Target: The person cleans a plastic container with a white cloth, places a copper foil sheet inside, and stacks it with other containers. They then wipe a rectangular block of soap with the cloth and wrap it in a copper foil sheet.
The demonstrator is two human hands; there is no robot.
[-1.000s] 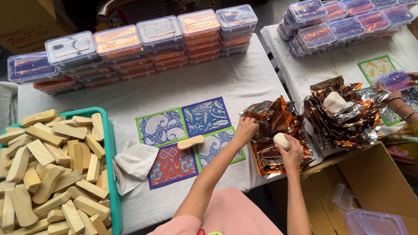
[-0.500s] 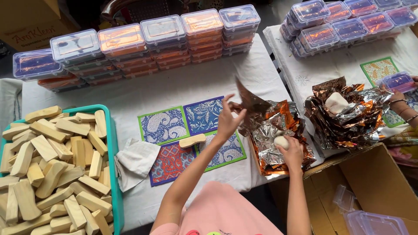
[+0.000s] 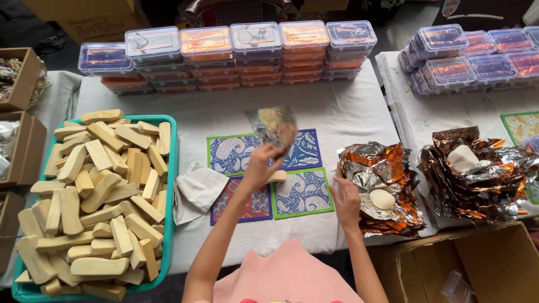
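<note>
Teal basket (image 3: 171, 168) of pale wooden blocks (image 3: 101, 191); stacked clear lidded boxes (image 3: 236, 53); cardboard box (image 3: 483, 264)

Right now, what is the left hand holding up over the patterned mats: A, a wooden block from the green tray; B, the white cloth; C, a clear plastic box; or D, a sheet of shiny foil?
D: the left hand is raised over the mats pinching a crinkled foil sheet, while the blocks, boxes and cloth lie untouched.
</note>
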